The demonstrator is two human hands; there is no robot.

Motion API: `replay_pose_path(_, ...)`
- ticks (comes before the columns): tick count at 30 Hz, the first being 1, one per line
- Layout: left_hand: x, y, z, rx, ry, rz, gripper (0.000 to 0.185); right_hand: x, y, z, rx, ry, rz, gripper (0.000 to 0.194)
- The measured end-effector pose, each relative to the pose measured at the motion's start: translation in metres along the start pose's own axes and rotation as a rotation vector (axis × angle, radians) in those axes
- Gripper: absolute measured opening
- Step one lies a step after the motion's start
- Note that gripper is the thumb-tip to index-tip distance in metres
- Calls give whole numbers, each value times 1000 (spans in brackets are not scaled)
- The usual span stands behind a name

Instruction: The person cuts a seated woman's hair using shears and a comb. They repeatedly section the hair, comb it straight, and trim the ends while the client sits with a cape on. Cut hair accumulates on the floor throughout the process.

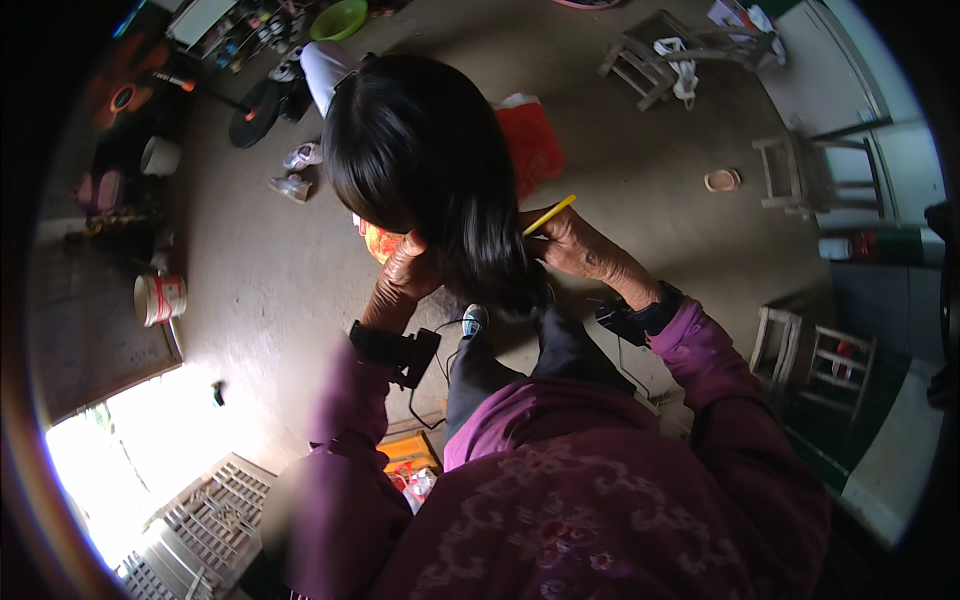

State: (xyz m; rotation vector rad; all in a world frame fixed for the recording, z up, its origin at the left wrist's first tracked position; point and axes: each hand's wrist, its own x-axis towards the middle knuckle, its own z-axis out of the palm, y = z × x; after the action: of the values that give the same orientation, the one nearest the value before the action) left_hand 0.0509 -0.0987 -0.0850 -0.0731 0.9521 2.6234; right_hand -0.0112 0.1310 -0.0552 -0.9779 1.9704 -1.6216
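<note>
Right before me is another person's head with long black hair (427, 142), seen from above. My right hand (570, 240) grips a thin yellow handle (550, 214), perhaps of a comb, at the right side of the hair; its far end is hidden in or behind the hair. My left hand (412, 268) is at the left side of the hair, near the person's face, its fingers partly hidden under the strands. Whether it holds hair cannot be told. Black straps with small devices sit on both my wrists. A red cloth (531, 146) shows beyond the head.
Wooden stools (780, 172) stand along the right. A pink dish (722, 180) and a pair of shoes (291, 187) lie on the floor. At the left are a white bucket (160, 298) and a fan's round base (253, 114). Black cables hang by my legs, near an orange box (411, 451).
</note>
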Motion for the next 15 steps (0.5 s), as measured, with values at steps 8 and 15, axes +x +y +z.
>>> replay_pose_path(8, 23, -11, 18, -307, -133, -99, 90, -27, -39, 9, -140, 33, 147, 19)
replay_pose_path(15, 36, 0, 34, -323, -344, -134, 79, -32, -46, 19, -301, 94, 90, 7)
